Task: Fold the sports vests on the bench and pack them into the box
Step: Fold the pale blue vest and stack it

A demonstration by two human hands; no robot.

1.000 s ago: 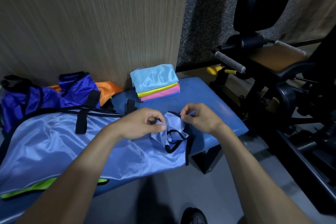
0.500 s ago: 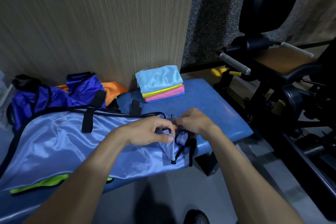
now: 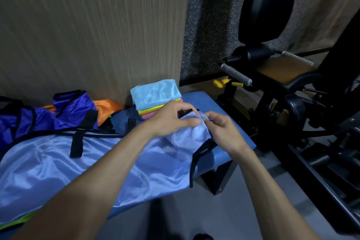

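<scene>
Both the left hand [image 3: 171, 118] and right hand [image 3: 224, 130] pinch the right end of the light-blue vest [image 3: 58, 165], whose length runs away leftward along the bench [image 3: 224, 107].

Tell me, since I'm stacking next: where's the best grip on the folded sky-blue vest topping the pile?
Judging by its pose, pinch the folded sky-blue vest at its near long edge, coming from the front. It lies flat on the pile, the wall blocks the back, and both hands work just in front.

Both forearms extended forward; left hand [image 3: 171, 118] and right hand [image 3: 224, 128] held close together, fingers curled, pinching
</scene>
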